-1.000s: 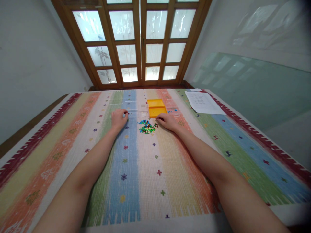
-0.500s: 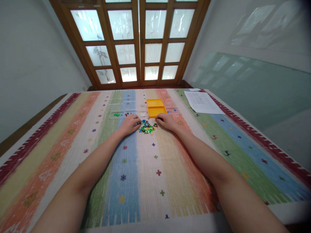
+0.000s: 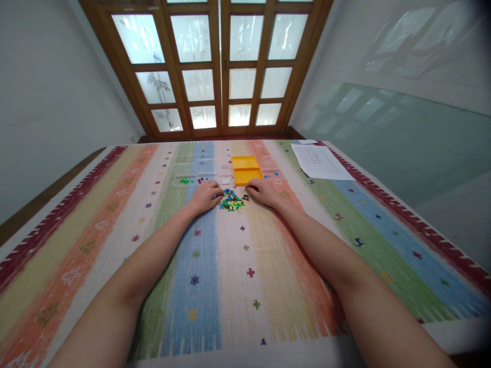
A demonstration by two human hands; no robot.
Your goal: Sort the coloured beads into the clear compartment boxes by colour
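A loose pile of small toy bricks in blue, green, white, yellow and dark brown lies on the tablecloth between my hands. My left hand rests at the pile's left edge, its fingers curled and fingertips close to the bricks. On the other side, my right hand has thumb and fingers drawn together just in front of the yellow box. Whatever either hand pinches is too small to make out. A few dark bricks lie near the right fingertips.
Behind the hands stand open clear boxes: one with green bricks, one with dark brown bricks, one with pale pieces, and one with blue bricks right of the yellow box. A printed sheet lies at the back right.
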